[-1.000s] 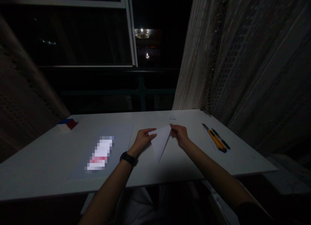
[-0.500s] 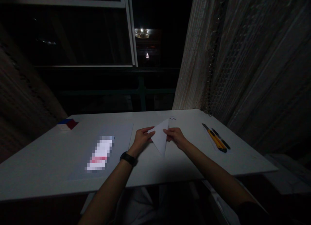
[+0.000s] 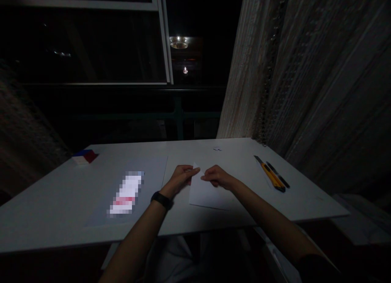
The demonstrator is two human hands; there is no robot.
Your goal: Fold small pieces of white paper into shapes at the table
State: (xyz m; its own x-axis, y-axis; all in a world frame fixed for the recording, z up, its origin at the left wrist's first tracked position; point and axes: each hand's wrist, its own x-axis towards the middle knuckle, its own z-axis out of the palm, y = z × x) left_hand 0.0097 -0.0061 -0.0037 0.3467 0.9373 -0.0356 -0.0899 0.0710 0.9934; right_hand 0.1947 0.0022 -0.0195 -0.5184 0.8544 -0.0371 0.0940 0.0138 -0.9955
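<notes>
A folded sheet of white paper (image 3: 205, 195), roughly triangular, is between my two hands above the white table. My left hand (image 3: 182, 177), with a black band on the wrist, pinches the paper near its upper tip, thumb on top. On the paper's upper right edge, my right hand (image 3: 218, 177) is closed with thumb and fingers pinching it. The paper's wide lower edge points toward me. Fingers behind the paper are partly hidden.
On the table (image 3: 238, 211), a yellow box cutter (image 3: 270, 175) and a dark pen (image 3: 277, 175) lie at right. Small paper scraps (image 3: 217, 149) sit at the back. Left are a blurred bright phone-like rectangle (image 3: 126, 193) on a pale sheet (image 3: 155, 181) and a coloured cube (image 3: 84, 156).
The paper has been turned, so its wide edge now faces me and its tip lies between my hands. Both hands have shifted slightly, coming closer together, and still grip it.
</notes>
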